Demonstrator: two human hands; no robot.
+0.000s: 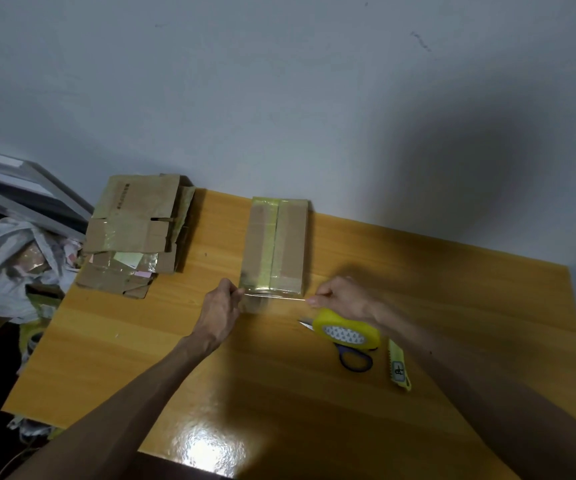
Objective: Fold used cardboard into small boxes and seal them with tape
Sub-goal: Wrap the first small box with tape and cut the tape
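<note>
sealing step, head view. 1 folded box (pixel 276 244) lies on the table (pixel 124 358), its long axis running away from the viewer and its centre seam already taped in yellowish film. the left hand (pixel 222 301) and the right hand (pixel 343 296) each pinch 1 end of a clear tape strip (pixel 274 297). the strip is drawn taut between them, right at the box's near end. whether it already touches the cardboard cannot be told. a stack of flat cardboard (pixel 134 233) waits at the far left corner of the table. the yellow tape dispenser (pixel 349 330) lies over the scissors (pixel 356 358), just beside the right wrist. judged next move: lower the strip squarely across the near edge, keep it taut so it does not wrinkle, then press both ends down onto the box's sides.
</note>
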